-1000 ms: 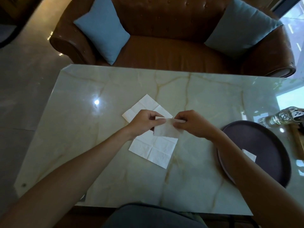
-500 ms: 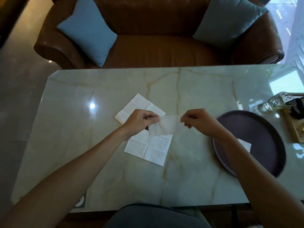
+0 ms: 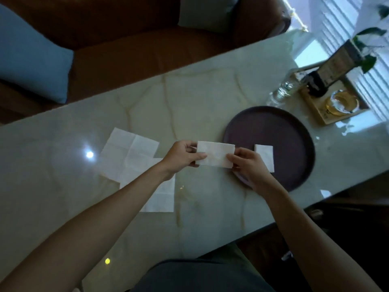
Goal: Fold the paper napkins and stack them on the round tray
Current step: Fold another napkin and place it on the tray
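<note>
A folded white napkin hangs just above the marble table, at the left rim of the dark round tray. My left hand pinches its left end and my right hand pinches its lower right corner. One small folded napkin lies on the tray, partly hidden behind my right hand. Two unfolded napkins lie overlapping on the table to the left: one farther back, the other nearer me and partly under my left forearm.
A brown leather sofa with blue cushions stands beyond the table. At the far right, a wooden tray carries a dark bottle and a glass; a clear bottle lies beside it. The table edge runs diagonally at lower right.
Both hands have carried the folded napkin to the right, from over the flat napkins to the tray's left rim. The view has swung right and tilted.
</note>
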Tool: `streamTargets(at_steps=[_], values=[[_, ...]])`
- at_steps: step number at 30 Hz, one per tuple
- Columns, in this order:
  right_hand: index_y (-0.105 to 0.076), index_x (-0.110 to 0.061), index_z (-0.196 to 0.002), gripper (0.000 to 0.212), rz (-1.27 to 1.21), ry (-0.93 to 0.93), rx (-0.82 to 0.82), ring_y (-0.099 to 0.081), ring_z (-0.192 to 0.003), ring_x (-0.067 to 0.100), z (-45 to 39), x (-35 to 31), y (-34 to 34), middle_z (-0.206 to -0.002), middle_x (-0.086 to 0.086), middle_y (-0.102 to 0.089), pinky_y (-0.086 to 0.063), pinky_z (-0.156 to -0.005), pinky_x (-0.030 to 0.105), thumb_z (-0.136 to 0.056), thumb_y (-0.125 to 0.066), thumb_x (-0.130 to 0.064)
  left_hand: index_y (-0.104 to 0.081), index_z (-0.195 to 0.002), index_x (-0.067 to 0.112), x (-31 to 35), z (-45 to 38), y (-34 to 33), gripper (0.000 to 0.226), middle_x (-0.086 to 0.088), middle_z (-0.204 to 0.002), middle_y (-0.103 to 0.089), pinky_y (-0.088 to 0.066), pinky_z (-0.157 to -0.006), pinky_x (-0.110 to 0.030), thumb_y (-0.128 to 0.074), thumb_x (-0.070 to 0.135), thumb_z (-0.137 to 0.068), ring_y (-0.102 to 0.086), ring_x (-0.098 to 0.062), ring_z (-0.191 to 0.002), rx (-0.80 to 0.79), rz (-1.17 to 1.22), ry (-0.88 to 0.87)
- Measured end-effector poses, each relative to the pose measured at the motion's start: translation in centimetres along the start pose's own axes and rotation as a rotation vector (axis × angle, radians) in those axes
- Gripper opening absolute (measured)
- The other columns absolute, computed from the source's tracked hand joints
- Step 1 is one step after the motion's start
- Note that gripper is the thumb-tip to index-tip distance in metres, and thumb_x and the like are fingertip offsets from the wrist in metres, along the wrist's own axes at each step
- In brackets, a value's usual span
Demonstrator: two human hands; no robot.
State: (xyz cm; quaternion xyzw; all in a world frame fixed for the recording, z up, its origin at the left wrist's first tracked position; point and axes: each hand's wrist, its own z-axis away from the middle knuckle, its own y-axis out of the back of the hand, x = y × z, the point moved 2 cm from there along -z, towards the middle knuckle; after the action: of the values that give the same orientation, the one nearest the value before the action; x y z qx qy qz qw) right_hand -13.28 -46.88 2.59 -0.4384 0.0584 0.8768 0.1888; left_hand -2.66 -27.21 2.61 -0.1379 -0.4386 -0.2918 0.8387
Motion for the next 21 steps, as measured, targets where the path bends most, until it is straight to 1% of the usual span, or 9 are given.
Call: streamTargets(at_steps=[2,5,6,9,12,14,16,19,21], values=[[-0.07,-0.01,-0.077,0.016,-0.058,-0.032,0.088,-0.063,-0.071,0.02,0.0,0.4,2.5,-0.074,0.01,-0.066,-0.055,-0.068,0.028,-0.091,-0.068,-0.003,-0.068,-0.118,-0.001,-0.3,-2.2,-2.8,0.03,-0.017,-0.103,-0.076,-0.059,-0.067,-0.023,-0.074,0.006,-0.089,-0.073,-0.018,-0.075,0.017,-0.042,0.047],[-0.069,-0.005,-0.091,0.004,-0.086,-0.069,0.212,-0.068,-0.074,0.019,-0.2,1.3,6.5,-0.08,0.008,-0.068,-0.058,-0.071,0.03,-0.09,-0.068,-0.002,-0.07,-0.107,-0.001,-0.1,-5.4,-7.1,0.016,-0.013,-0.091,-0.073,-0.058,-0.064,-0.02,-0.07,0.0,-0.091,-0.069,-0.018,-0.073,0.016,-0.082,0.066],[-0.068,-0.004,-0.093,0.005,-0.112,-0.078,0.247,-0.067,-0.075,0.022,-0.4,1.7,7.6,-0.081,0.011,-0.067,-0.057,-0.073,0.034,-0.088,-0.069,-0.002,-0.071,-0.103,0.002,0.2,-6.4,-8.3,0.013,-0.012,-0.089,-0.072,-0.059,-0.066,-0.022,-0.07,-0.001,-0.091,-0.067,-0.019,-0.074,0.006,-0.106,0.056],[-0.069,-0.005,-0.088,0.005,-0.162,-0.11,0.307,-0.064,-0.074,0.026,-1.0,3.0,10.6,-0.08,0.013,-0.066,-0.055,-0.075,0.041,-0.091,-0.068,-0.009,-0.072,-0.096,0.009,1.1,-9.6,-11.7,0.009,-0.012,-0.088,-0.071,-0.059,-0.08,-0.04,-0.069,0.002,-0.091,-0.066,-0.023,-0.081,-0.03,-0.18,0.013],[-0.068,-0.005,-0.086,0.013,-0.21,-0.155,0.345,-0.064,-0.064,0.021,-1.7,4.6,12.7,-0.071,0.008,-0.068,-0.053,-0.062,0.033,-0.095,-0.065,-0.013,-0.075,-0.088,0.019,1.7,-12.6,-14.5,0.013,-0.007,-0.086,-0.074,-0.06,-0.083,-0.044,-0.072,0.007,-0.087,-0.068,-0.022,-0.08,-0.048,-0.3,-0.026],[-0.067,-0.004,-0.082,0.014,-0.216,-0.186,0.368,-0.059,-0.055,0.017,-1.9,5.6,13.3,-0.068,0.009,-0.066,-0.05,-0.053,0.027,-0.094,-0.067,-0.011,-0.078,-0.085,0.023,1.7,-14.3,-15.9,0.011,0.0,-0.082,-0.076,-0.061,-0.081,-0.038,-0.074,0.013,-0.083,-0.07,-0.015,-0.077,-0.034,-0.39,-0.05],[-0.065,-0.005,-0.077,0.016,-0.191,-0.222,0.392,-0.052,-0.047,0.013,-2.3,6.3,13.8,-0.063,0.006,-0.061,-0.045,-0.046,0.023,-0.092,-0.066,-0.008,-0.08,-0.09,0.019,1.6,-15.5,-17.2,0.008,0.007,-0.079,-0.074,-0.056,-0.075,-0.027,-0.074,0.016,-0.086,-0.066,-0.006,-0.072,-0.046,-0.453,-0.062],[-0.067,-0.002,-0.078,0.015,-0.103,-0.272,0.414,-0.05,-0.046,0.013,-3.2,7.1,14.4,-0.063,0.006,-0.061,-0.044,-0.049,0.026,-0.09,-0.065,-0.01,-0.08,-0.094,0.017,1.4,-16.8,-18.5,0.013,0.01,-0.081,-0.072,-0.046,-0.067,-0.011,-0.073,0.011,-0.084,-0.063,0.001,-0.073,-0.035,-0.577,-0.082],[-0.068,-0.002,-0.079,0.017,0.016,-0.299,0.427,-0.052,-0.048,0.013,-3.9,7.7,14.7,-0.064,0.005,-0.064,-0.046,-0.051,0.03,-0.088,-0.064,-0.015,-0.08,-0.092,0.017,1.1,-17.6,-19.0,0.013,0.009,-0.083,-0.073,-0.042,-0.063,-0.006,-0.074,0.013,-0.082,-0.064,-0.002,-0.075,-0.019,-0.648,-0.085]])
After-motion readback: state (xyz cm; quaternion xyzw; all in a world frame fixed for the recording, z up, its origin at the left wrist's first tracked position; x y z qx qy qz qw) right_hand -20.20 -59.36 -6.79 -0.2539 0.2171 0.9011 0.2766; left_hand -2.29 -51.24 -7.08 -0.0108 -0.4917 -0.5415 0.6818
